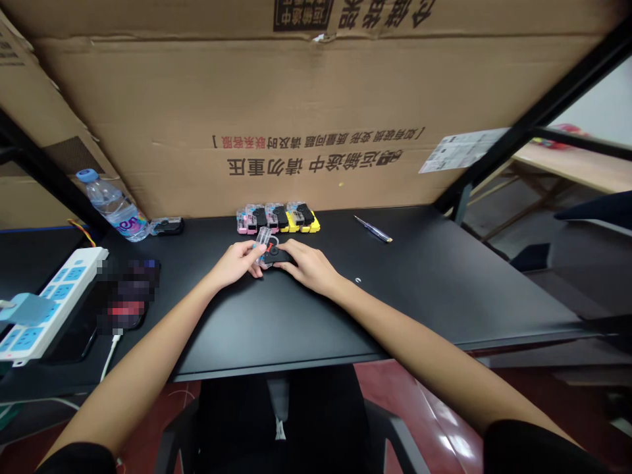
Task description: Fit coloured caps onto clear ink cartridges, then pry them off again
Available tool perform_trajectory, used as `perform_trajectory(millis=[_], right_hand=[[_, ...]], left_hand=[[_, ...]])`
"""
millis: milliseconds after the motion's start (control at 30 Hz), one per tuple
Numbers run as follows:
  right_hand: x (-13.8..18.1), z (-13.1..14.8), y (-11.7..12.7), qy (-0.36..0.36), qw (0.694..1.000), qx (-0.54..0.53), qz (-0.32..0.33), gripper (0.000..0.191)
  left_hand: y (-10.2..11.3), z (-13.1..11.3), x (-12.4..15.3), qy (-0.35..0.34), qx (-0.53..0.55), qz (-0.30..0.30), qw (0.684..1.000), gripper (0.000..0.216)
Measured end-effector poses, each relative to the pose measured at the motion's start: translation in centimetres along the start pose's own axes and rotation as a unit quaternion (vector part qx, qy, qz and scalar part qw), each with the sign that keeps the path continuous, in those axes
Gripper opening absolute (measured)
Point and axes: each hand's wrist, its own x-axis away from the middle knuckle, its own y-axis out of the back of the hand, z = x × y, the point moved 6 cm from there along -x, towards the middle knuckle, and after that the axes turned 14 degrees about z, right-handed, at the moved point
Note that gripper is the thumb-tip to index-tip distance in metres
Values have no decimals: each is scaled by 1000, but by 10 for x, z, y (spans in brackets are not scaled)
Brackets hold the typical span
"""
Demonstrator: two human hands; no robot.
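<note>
Both of my hands meet over the black desk around a small clear-and-black plastic cartridge-like device (276, 255) with a red bit inside. My left hand (239, 262) pinches its clear left side, thumb on top. The fingers of my right hand (312, 266) close on its black right part. A narrow clear piece (264, 236) stands up from the device beside my left thumb. Just beyond my hands, several similar clear-and-black devices with pink and yellow parts (277, 217) sit in a row. The device's underside is hidden by my fingers.
A screwdriver (374, 229) and a tiny white piece (358, 280) lie to the right. At left are a water bottle (114, 207), another black-and-clear device (166, 226), a power strip (59, 289) and a phone (129, 299) on a cable. Cardboard (316, 92) walls the back.
</note>
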Motion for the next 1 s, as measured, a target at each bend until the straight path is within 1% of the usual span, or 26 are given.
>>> perform_trajectory(millis=[100,200,300,400,467,567,633,700,767,833,900,1000], right_hand=[[-2,-6,3,-3,995,-94,-28,39],[-5,-15,3,-33,971,-234,-23,55],[-6,-21,0,-67,925,-373,-10,57],[-7,-27,-1,-96,868,-486,-39,59],[-7,-30,-1,-108,836,-535,-60,63],[-7,-31,-1,-113,806,-575,-83,59],[-7,-30,0,-114,803,-577,-95,52],[-7,-26,1,-109,819,-555,-95,48],[-7,-21,0,-101,845,-521,-67,49],[-8,-15,-2,-96,863,-495,-27,50],[-7,-12,-4,-95,872,-480,-2,51],[-7,-10,-2,-93,878,-469,-2,53]], left_hand=[[0,-3,0,-10,8,-3,1000,61],[1,-7,2,-17,22,-16,1000,61],[0,-10,4,-12,28,-15,999,64],[2,-16,6,-27,0,-32,999,63],[7,-20,7,-49,-29,-62,996,61],[12,-23,8,-71,-45,-88,993,59],[13,-23,8,-77,-43,-91,992,56],[10,-25,8,-75,-61,-79,992,53],[3,-26,9,-62,-97,-48,992,51],[-4,-28,10,-49,-129,-20,990,50],[-8,-31,12,-50,-136,-16,989,49],[-8,-34,13,-58,-120,-27,991,45]])
